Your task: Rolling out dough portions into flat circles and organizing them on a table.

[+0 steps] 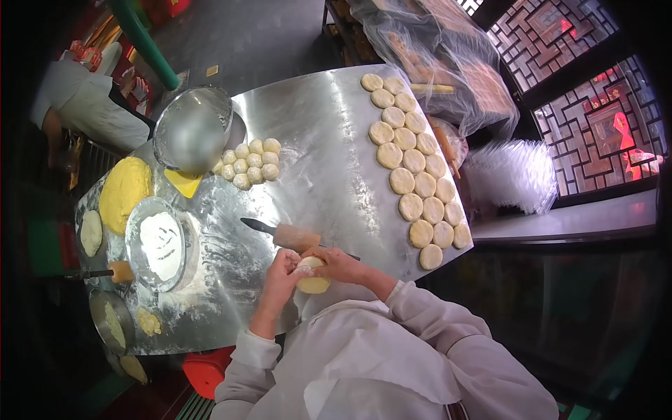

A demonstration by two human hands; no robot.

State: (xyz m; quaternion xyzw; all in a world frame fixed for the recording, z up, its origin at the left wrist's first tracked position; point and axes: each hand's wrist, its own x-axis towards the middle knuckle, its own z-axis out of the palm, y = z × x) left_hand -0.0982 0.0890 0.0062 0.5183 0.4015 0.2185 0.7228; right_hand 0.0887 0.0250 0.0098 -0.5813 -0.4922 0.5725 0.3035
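Near the front edge of the steel table, my left hand (282, 269) and my right hand (338, 265) both grip a round of yellow dough (314, 285). The fingers and thumbs of both hands pinch its upper edge, hiding part of it. Just beyond them lies a rolling pin with a wooden roller (296, 238) and dark handles. Farther off, several pale dough balls (254, 160) sit packed in a cluster. Along the right side of the table, flattened dough rounds (414, 161) are laid out in slanting rows.
Left on the floured steel table (310, 131) are a flour bowl (160, 247), a large yellow dough mass (125, 194), a yellow scraper (184, 182), a big metal bowl (191, 128) and another rolling pin (121, 272). A person in white (100, 105) stands beyond. Plastic sheeting (446, 58) covers racks at right.
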